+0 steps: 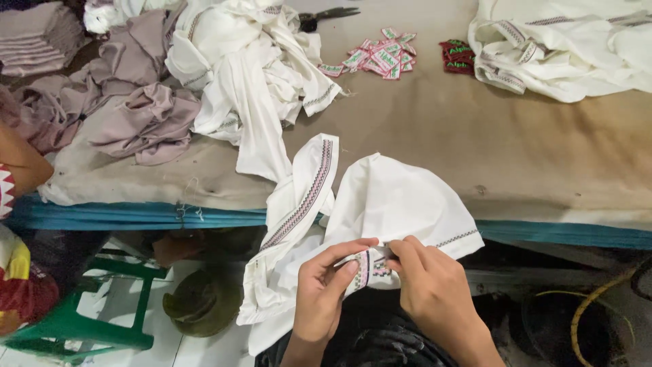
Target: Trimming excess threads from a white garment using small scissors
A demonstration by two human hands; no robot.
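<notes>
A white garment piece with a dark embroidered trim band hangs over the table's front edge into my lap. My left hand and my right hand both pinch the trimmed edge of this cloth between thumb and fingers, close together, just below the table edge. A long strip of the same trim runs up from my hands toward the white pile.
A heap of white garments and mauve cloth lies at the table's left, more white garments at the far right. Small printed labels, red labels and black scissors lie at the back. A green stool stands below left.
</notes>
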